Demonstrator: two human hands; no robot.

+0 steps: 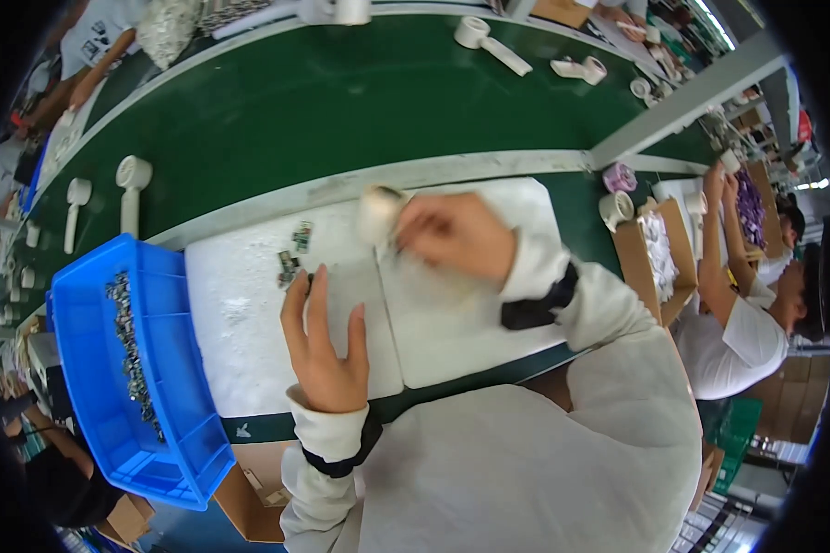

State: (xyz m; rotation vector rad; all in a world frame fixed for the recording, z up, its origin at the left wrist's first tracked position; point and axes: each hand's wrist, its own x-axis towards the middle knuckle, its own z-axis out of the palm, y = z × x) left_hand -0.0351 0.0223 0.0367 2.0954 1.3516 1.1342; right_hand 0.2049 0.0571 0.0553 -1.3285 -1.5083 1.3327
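My left hand (327, 355) is over the white foam pad (240, 359), its fingers apart and stretched forward. Its fingertips are beside a few small green circuit boards (289, 267) lying on the pad; whether they touch one cannot be made out. My right hand (459, 238), smeared by motion, has its fingers closed at a white round-headed housing (378, 217) above the far part of the pads. The housing is blurred too, and the fingers hide part of it.
A blue bin (180, 350) with many circuit boards stands at the left. White round-headed devices (134, 184) lie on the green conveyor (341, 101) beyond a pale rail. At right are a cardboard box (636, 253) of white parts, a metal post (692, 97) and a seated co-worker (738, 341).
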